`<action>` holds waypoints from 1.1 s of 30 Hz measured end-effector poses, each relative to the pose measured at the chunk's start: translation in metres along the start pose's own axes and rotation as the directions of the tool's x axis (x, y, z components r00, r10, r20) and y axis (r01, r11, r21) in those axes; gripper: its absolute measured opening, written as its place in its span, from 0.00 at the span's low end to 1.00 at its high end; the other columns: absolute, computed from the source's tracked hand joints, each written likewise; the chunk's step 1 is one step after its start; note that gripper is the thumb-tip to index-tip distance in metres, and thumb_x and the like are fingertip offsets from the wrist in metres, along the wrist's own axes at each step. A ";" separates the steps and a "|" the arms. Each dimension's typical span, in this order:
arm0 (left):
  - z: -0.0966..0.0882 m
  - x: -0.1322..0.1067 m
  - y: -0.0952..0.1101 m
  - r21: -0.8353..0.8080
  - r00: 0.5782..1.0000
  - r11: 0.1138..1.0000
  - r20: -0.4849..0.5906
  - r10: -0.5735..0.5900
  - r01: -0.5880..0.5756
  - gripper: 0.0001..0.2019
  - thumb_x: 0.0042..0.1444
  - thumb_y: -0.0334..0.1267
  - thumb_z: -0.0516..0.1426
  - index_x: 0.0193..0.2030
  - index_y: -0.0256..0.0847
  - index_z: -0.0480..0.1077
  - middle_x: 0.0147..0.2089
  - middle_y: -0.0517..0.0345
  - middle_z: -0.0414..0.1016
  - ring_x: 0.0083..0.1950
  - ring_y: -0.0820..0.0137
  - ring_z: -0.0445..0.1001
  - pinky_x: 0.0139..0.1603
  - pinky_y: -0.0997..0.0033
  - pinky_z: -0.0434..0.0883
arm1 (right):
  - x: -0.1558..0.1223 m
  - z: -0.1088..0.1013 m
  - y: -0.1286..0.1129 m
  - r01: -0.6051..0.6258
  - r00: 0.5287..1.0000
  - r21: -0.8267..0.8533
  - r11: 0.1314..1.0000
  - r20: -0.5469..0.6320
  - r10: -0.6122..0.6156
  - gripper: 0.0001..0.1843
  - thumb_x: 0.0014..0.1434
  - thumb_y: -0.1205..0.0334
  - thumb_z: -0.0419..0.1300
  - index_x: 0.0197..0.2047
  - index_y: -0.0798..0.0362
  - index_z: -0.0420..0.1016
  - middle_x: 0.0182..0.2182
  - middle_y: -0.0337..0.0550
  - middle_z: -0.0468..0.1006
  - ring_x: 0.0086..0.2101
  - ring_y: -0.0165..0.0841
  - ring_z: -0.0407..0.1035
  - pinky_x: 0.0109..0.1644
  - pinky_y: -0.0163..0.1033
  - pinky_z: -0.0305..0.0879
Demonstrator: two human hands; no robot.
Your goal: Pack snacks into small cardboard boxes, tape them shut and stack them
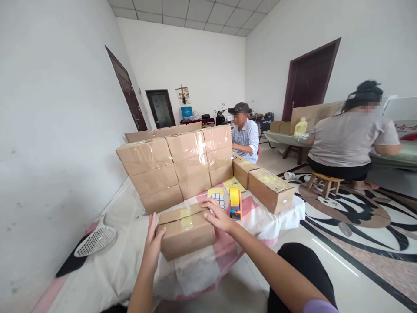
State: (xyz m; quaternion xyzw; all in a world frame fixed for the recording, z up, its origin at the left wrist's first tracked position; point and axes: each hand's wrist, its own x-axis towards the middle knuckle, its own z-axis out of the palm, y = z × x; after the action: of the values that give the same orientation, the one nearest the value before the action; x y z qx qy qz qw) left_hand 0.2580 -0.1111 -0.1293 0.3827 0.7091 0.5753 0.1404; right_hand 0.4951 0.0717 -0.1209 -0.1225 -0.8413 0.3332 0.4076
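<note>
Grip: left hand point(153, 243) spread flat against the left end of the cardboard box point(187, 234); right hand point(219, 216) spread open on its top right edge. Behind the box, a tape dispenser point(235, 203) and a label sheet point(216, 196) lie before stacked cartons point(176, 163); a fly swatter point(96, 240) lies to the left. The box, brown with clear tape along its top seam, sits at the near edge of the cloth-covered table point(124, 265).

Brown cardboard box point(186, 231): closed, top seam taped, lying flat and slightly skewed near the front edge of the worktop point(120, 265).
</note>
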 end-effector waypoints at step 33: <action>0.045 -0.028 0.051 0.834 0.890 0.358 0.302 0.343 -0.421 0.29 0.58 0.55 0.59 0.64 0.47 0.73 0.67 0.50 0.73 0.66 0.51 0.70 0.68 0.50 0.62 | -0.040 -0.059 0.028 -0.391 0.613 -0.046 0.919 -0.758 0.223 0.27 0.53 0.56 0.63 0.56 0.54 0.70 0.60 0.58 0.68 0.64 0.53 0.58 0.68 0.60 0.54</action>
State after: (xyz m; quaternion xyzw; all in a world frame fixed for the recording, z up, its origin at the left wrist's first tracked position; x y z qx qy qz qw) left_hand 0.3246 -0.0964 -0.1021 0.5736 0.7872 0.1251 -0.1890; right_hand 0.5641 0.1013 -0.1370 -0.4312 -0.5993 0.2305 0.6339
